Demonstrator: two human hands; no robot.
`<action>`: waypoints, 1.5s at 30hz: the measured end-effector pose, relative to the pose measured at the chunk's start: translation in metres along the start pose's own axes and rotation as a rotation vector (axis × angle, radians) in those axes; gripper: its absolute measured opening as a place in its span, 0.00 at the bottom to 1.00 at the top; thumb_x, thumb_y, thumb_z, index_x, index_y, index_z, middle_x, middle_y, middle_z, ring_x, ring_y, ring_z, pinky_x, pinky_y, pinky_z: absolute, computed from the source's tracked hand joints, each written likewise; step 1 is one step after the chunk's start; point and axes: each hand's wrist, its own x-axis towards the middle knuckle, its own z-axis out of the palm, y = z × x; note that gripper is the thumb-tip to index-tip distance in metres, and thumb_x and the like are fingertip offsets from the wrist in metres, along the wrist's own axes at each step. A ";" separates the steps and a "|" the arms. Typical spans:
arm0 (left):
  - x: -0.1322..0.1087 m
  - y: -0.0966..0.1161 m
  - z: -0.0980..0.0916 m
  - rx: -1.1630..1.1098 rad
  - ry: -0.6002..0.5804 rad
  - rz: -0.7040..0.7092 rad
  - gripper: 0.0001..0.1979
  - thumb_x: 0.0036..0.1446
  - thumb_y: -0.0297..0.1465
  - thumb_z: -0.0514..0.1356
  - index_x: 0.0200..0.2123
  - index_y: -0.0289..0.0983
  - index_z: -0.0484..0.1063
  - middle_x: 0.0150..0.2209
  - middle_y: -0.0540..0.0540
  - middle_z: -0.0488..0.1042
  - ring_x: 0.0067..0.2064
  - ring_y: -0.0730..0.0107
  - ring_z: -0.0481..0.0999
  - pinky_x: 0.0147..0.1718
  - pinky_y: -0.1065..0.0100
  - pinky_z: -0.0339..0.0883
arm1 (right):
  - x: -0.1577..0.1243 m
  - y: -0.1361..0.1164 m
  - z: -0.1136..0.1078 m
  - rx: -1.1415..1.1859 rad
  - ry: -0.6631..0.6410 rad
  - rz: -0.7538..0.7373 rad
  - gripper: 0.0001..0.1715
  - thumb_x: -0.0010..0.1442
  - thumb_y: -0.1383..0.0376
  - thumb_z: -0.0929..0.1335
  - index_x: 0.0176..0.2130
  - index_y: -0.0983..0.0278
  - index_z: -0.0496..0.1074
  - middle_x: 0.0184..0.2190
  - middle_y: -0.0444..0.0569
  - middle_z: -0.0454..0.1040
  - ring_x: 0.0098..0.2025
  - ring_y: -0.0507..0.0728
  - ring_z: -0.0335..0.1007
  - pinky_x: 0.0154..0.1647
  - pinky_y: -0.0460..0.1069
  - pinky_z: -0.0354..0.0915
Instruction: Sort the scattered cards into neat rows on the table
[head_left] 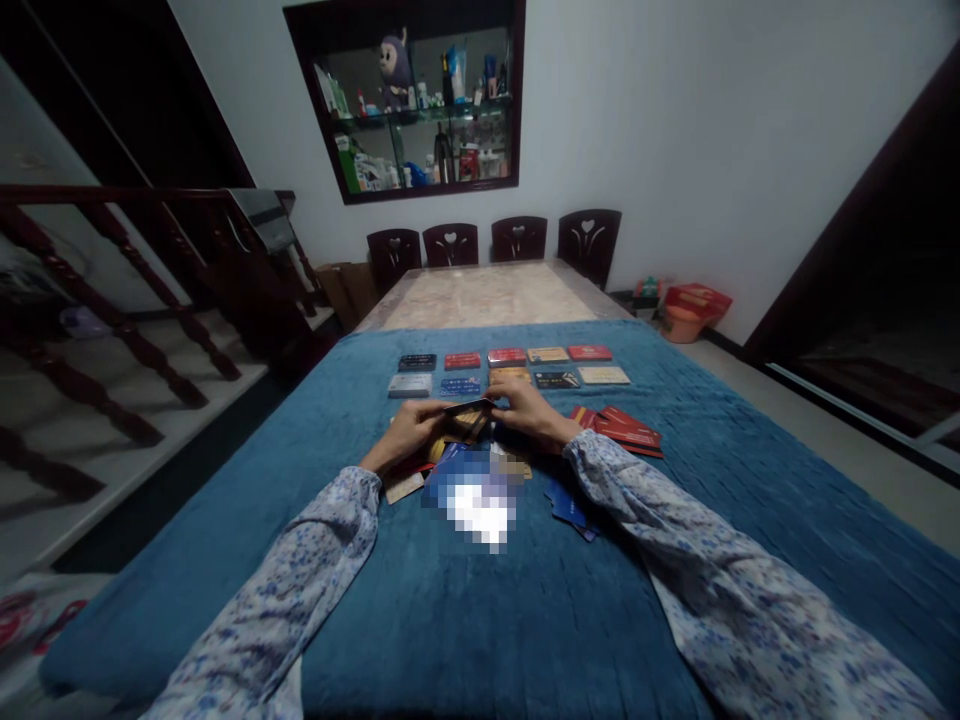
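Both of my hands hold a dark card between them, just above a loose pile of cards. My left hand pinches its left end, and my right hand has its right end. Under and in front of them lie gold and dark cards, blue cards and a beige card. Part of the pile is pixelated. Beyond my hands, stacks of cards form two rows, among them a black stack, a red stack and a cream stack.
Red cards are spread right of my right hand, and blue cards lie by my right forearm. A blue cloth covers the near table. Chairs stand at the far end, with a railing at the left.
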 end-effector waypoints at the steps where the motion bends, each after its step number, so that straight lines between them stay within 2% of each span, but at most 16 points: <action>1: 0.000 0.000 0.001 -0.020 0.006 -0.005 0.18 0.57 0.38 0.61 0.44 0.33 0.82 0.42 0.41 0.84 0.43 0.58 0.81 0.47 0.59 0.75 | 0.000 0.001 0.001 0.014 0.012 -0.006 0.05 0.58 0.68 0.71 0.35 0.66 0.79 0.35 0.51 0.76 0.40 0.58 0.69 0.43 0.51 0.62; 5: 0.000 -0.001 0.007 -0.078 -0.010 -0.021 0.19 0.58 0.41 0.62 0.43 0.32 0.81 0.41 0.41 0.84 0.43 0.58 0.81 0.47 0.60 0.75 | 0.000 0.002 0.001 0.054 0.015 -0.040 0.06 0.60 0.66 0.70 0.36 0.65 0.78 0.36 0.53 0.76 0.41 0.58 0.69 0.45 0.52 0.63; 9: 0.001 0.000 0.007 -0.007 -0.020 0.022 0.17 0.60 0.39 0.61 0.44 0.33 0.81 0.42 0.42 0.84 0.45 0.58 0.81 0.48 0.60 0.74 | -0.001 0.001 0.001 0.089 0.069 -0.075 0.05 0.60 0.67 0.69 0.36 0.65 0.76 0.38 0.53 0.77 0.42 0.59 0.70 0.45 0.52 0.65; 13: 0.002 -0.001 0.004 0.068 0.023 0.084 0.16 0.60 0.36 0.59 0.44 0.34 0.81 0.45 0.42 0.83 0.48 0.57 0.81 0.52 0.59 0.73 | -0.001 -0.001 0.001 0.119 0.079 -0.116 0.06 0.56 0.69 0.69 0.37 0.64 0.75 0.37 0.52 0.78 0.40 0.59 0.72 0.44 0.52 0.66; 18: 0.000 0.000 0.003 0.128 0.079 0.084 0.15 0.60 0.35 0.59 0.45 0.34 0.81 0.46 0.41 0.84 0.48 0.58 0.81 0.54 0.58 0.73 | -0.003 -0.006 0.002 0.131 0.045 -0.095 0.07 0.55 0.70 0.68 0.37 0.64 0.72 0.35 0.50 0.78 0.38 0.57 0.74 0.40 0.49 0.65; 24: 0.000 -0.002 0.002 0.171 0.133 0.087 0.15 0.59 0.32 0.59 0.45 0.35 0.82 0.46 0.43 0.84 0.48 0.58 0.81 0.54 0.57 0.73 | -0.003 -0.008 0.004 -0.020 0.088 -0.120 0.09 0.56 0.72 0.67 0.39 0.63 0.70 0.34 0.49 0.76 0.35 0.55 0.70 0.37 0.47 0.61; 30: 0.000 -0.005 0.000 0.145 0.207 0.105 0.15 0.60 0.30 0.57 0.43 0.36 0.82 0.46 0.43 0.84 0.48 0.61 0.81 0.53 0.60 0.74 | -0.002 -0.007 0.006 -0.227 0.162 -0.204 0.13 0.63 0.73 0.65 0.46 0.64 0.73 0.39 0.52 0.75 0.37 0.55 0.67 0.40 0.49 0.61; 34: -0.001 0.001 -0.002 0.118 0.212 0.118 0.15 0.61 0.31 0.56 0.43 0.35 0.82 0.45 0.42 0.84 0.47 0.62 0.82 0.52 0.61 0.74 | -0.002 -0.004 0.010 -0.305 0.176 -0.259 0.14 0.67 0.72 0.63 0.47 0.63 0.75 0.37 0.52 0.74 0.37 0.56 0.66 0.39 0.49 0.61; 40: -0.006 0.007 0.002 0.194 0.192 0.154 0.13 0.59 0.32 0.60 0.42 0.35 0.82 0.42 0.43 0.84 0.44 0.60 0.82 0.50 0.60 0.75 | -0.003 -0.003 0.014 -0.330 0.144 -0.287 0.13 0.69 0.71 0.64 0.47 0.63 0.77 0.36 0.52 0.75 0.38 0.57 0.65 0.40 0.50 0.61; 45: -0.005 0.003 0.011 0.214 0.182 0.168 0.14 0.58 0.29 0.60 0.46 0.35 0.81 0.45 0.42 0.84 0.47 0.60 0.82 0.52 0.59 0.75 | -0.004 -0.003 0.018 -0.291 0.124 -0.266 0.12 0.68 0.71 0.65 0.47 0.63 0.77 0.36 0.52 0.76 0.39 0.57 0.68 0.42 0.50 0.63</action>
